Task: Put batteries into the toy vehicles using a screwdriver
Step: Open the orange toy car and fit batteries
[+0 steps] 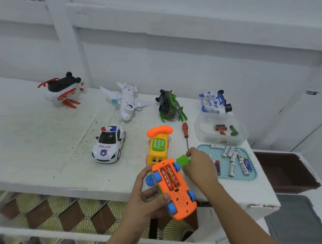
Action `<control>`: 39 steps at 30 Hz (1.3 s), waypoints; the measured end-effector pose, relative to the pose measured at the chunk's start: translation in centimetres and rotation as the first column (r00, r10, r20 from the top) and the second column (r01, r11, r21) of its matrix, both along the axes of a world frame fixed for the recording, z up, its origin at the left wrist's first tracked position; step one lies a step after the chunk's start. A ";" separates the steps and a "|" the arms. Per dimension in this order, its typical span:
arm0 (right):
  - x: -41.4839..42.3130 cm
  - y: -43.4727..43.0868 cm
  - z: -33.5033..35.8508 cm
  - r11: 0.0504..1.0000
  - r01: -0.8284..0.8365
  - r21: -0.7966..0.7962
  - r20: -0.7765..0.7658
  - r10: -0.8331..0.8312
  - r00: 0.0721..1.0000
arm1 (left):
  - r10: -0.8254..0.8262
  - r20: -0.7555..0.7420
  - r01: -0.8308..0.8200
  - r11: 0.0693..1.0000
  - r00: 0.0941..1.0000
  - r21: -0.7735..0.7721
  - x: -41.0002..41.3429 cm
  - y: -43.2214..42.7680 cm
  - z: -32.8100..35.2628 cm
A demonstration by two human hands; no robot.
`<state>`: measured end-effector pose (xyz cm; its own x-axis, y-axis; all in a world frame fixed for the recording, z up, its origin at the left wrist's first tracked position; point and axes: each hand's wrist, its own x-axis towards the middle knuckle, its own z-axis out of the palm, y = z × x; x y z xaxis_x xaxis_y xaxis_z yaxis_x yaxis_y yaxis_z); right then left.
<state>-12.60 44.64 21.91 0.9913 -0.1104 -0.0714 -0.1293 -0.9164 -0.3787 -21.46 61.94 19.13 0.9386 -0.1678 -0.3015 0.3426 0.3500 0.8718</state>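
Observation:
My left hand (145, 196) grips an upturned orange toy car (177, 195) with blue wheels at the table's front edge. Its battery bay is uncovered, with two red batteries (168, 177) lying inside. Just right of it, my right hand (199, 165) pinches the green battery cover (182, 160). A screwdriver (185, 133) with a red and black handle lies on the table beyond my right hand. A yellow toy phone car (158, 146) stands behind the orange one.
A blue tray (252, 174) with several loose batteries lies to the right; a clear tub (200, 130) with a few batteries stands behind it. Across the white table (43, 139) stand a police car (108, 144), a white plane (126, 102), a green helicopter (170, 107) and two other toys.

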 end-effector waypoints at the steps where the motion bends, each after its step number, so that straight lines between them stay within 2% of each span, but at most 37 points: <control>1: -0.1 -0.1 0.1 0.997 0.014 0.074 -0.004 -0.014 1.000 | -0.003 -0.003 0.003 1.000 1.000 -0.006 0.0 0.0 0.0; 4: -0.9 -0.8 0.6 0.953 0.056 0.297 -0.015 -0.054 0.998 | -0.014 -0.008 0.014 1.000 1.000 -0.021 0.0 0.2 0.1; 6: -1.3 -1.3 1.4 0.870 0.105 0.481 -0.031 -0.103 0.994 | -0.023 -0.013 0.023 0.999 1.000 -0.029 0.1 0.2 0.2; 9: -2.1 -2.0 3.1 0.608 0.131 0.783 -0.032 -0.171 0.985 | -0.045 -0.013 0.044 0.999 0.999 -0.024 0.3 0.2 0.2; 11: -3.0 -2.1 4.3 0.433 0.111 0.894 -0.040 -0.171 0.984 | -0.040 -0.008 0.040 0.999 0.999 -0.021 0.4 0.1 0.0; 13: -4.0 -1.7 5.3 0.367 0.083 0.927 -0.042 -0.120 0.992 | -0.042 -0.007 0.042 0.999 0.999 -0.028 0.5 0.1 -0.1; 15: -5.1 -0.8 5.7 0.387 0.061 0.920 -0.045 -0.051 0.998 | -0.045 -0.003 0.045 0.998 0.999 -0.035 0.5 0.1 -0.2; 17: -5.9 0.1 5.6 0.454 0.044 0.890 -0.052 0.005 0.999 | -0.047 0.003 0.047 0.998 0.999 -0.041 0.5 0.1 -0.1; 20: -6.6 1.0 5.2 0.524 0.045 0.851 -0.067 0.023 0.998 | -0.040 0.012 0.040 0.998 0.999 -0.037 0.5 0.1 -0.2; 36: -6.8 1.0 4.8 0.556 0.096 0.826 -0.090 -0.039 0.995 | -0.060 0.004 0.060 0.998 0.998 -0.008 0.3 0.1 0.4; 39: -6.8 1.3 4.9 0.600 0.111 0.792 -0.086 -0.070 0.994 | -0.052 0.004 0.052 0.999 0.999 0.003 0.4 0.1 0.5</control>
